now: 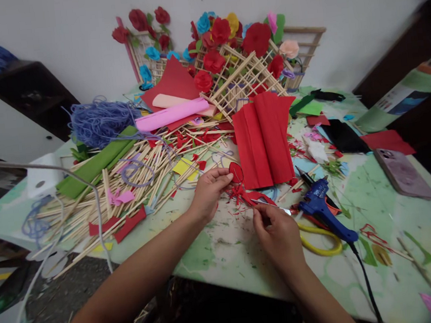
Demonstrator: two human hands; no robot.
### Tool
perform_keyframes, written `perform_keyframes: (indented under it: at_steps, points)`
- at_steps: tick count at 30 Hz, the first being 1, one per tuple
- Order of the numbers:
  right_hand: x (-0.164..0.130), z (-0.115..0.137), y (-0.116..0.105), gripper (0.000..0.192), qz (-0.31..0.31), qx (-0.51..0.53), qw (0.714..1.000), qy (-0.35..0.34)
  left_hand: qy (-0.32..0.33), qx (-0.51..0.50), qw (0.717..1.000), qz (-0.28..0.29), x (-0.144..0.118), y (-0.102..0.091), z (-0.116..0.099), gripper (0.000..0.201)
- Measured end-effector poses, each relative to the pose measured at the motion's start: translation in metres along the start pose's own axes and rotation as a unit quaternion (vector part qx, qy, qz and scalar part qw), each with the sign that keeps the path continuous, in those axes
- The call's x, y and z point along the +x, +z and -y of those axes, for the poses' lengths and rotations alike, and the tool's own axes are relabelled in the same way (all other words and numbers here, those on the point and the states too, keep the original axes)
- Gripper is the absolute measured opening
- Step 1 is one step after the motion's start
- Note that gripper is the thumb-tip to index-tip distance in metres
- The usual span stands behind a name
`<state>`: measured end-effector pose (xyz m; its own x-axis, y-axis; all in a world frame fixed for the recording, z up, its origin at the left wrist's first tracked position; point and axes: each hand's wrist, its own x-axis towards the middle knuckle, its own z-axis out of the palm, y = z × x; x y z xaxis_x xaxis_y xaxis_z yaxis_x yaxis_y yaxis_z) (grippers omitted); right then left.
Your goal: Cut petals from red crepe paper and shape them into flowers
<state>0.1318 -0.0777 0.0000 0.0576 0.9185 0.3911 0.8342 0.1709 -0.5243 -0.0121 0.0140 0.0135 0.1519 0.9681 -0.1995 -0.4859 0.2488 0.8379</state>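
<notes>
Plain white wall [72,23] behind, green-and-white patterned table [224,249] in front. Small rounded red paper piece [236,172] is located near the lower left corner of the large folded red crepe sheet [263,141], pinched between thumb and fingers of the left hand [208,195]. Right hand [277,226]: fingertips curled nearly together beside a silver metal blade [283,209]; whether anything is held cannot be told. Piece is best gripped lightly, edge only, so creasing is avoided; fingers should be kept off the blade. Counted: one red piece, one red sheet, one blue glue gun [329,214], one pinkish-purple phone [403,173], one pink paper roll [173,115]. Thin wooden sticks [162,164]: too many to be counted.
</notes>
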Motion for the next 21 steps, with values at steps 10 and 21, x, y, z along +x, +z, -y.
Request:
perform_keyframes:
  at_steps: [10,21]
  points:
    - [-0.0007,0.0007,0.0003,0.02,0.011,0.005,1.0,-0.002,-0.001,-0.003,1.0,-0.015,-0.0002,-0.0003,-0.0002,0.022]
    - [-0.0009,0.0027,-0.0009,0.018,0.023,0.006,1.0,0.006,-0.003,-0.01,1.0,-0.02,-0.0009,0.0007,-0.0013,0.021]
